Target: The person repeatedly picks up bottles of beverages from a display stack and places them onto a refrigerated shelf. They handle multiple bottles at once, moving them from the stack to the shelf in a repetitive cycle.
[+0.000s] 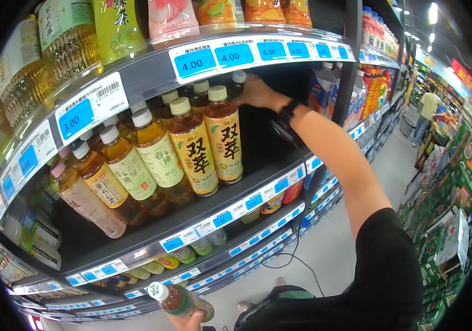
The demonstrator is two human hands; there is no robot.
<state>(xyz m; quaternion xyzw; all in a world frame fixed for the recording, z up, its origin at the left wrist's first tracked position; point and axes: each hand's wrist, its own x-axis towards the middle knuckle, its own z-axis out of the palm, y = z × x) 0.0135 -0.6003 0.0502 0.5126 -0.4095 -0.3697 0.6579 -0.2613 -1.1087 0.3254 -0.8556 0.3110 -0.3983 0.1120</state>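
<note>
My left hand grips a plastic drink bottle with a white cap and green label, tilted, low in front of the shelves. My right hand reaches deep onto the middle shelf and holds a dark bottle with a pale cap near its neck. The lower part of that bottle is hidden behind a yellow-labelled tea bottle. Beside it stands a matching tea bottle. A green-labelled tea bottle and several more bottles fill the row to the left.
Above my right hand runs the upper shelf's edge with price tags. A black shelf post stands right of my forearm. A cable trails to the floor. Stacked green cartons line the aisle, where a person stands farther off.
</note>
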